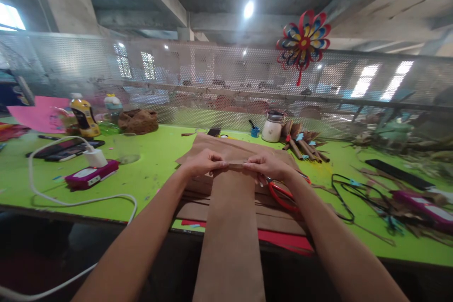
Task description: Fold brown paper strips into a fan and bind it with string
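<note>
Brown paper strip (231, 236), long, flat and matt, runs down from between the two hands toward the camera and past the near edge of the surface (152, 165), with straight sides and a smooth face that looks faintly grained. Its far end is pinched at both corners: the left hand (208, 163) grips one corner and the right hand (264, 165) the other, thumbs and fingertips drawn close together, and the short edge between them looks folded over into a narrow band. Beneath the hands lies a layered stack of brown sheets (279, 219), with a smooth red sheet (285, 241) showing under its near edge. Just beside the right hand, partly covered by its forearm, rest scissors (281, 198) with glossy red loop handles. Well to the left of the left hand sits a purple power strip (91, 174) with a white plug (95, 155) in it; nearer that hand stands a clear cup (127, 148). Beyond the right hand lie rolled brown paper pieces (307, 146) with blue bits, and a rounded white jar (272, 127). Farther off, past both hands, rises a perforated metal screen (212, 68), bearing a looped, multicoloured flower ornament (303, 43).
</note>
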Tool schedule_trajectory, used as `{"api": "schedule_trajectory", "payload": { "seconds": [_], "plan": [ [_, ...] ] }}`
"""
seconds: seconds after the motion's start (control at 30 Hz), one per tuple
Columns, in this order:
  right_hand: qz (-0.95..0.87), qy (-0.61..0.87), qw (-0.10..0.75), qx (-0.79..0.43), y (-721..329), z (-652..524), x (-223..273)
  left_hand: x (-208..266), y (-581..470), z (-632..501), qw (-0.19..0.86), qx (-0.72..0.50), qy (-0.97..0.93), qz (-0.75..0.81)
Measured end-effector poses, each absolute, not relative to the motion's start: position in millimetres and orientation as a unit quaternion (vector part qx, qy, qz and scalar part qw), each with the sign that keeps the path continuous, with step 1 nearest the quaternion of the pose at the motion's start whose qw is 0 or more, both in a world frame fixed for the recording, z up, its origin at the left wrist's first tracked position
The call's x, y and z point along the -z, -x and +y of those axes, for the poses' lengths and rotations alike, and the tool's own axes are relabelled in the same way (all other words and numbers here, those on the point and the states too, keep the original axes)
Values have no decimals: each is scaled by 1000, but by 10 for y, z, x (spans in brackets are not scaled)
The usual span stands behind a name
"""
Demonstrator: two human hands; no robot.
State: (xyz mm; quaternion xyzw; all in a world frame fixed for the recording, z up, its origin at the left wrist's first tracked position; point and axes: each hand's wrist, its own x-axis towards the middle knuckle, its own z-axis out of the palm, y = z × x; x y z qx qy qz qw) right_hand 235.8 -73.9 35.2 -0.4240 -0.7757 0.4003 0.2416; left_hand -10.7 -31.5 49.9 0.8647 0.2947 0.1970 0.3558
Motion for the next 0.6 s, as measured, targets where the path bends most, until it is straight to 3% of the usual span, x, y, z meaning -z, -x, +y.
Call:
{"api": "schedule_trajectory", "payload": {
  "seconds": [0.37,0.6],
  "plan": [
    [-788,403,249,-394,-2399,-735,-379,-533,109,-349,338,-231,-860,304],
    [-777,375,238,-446,-2413,-752,-376,-454,131,-272,389,-225,-837,312]
  ]
}}
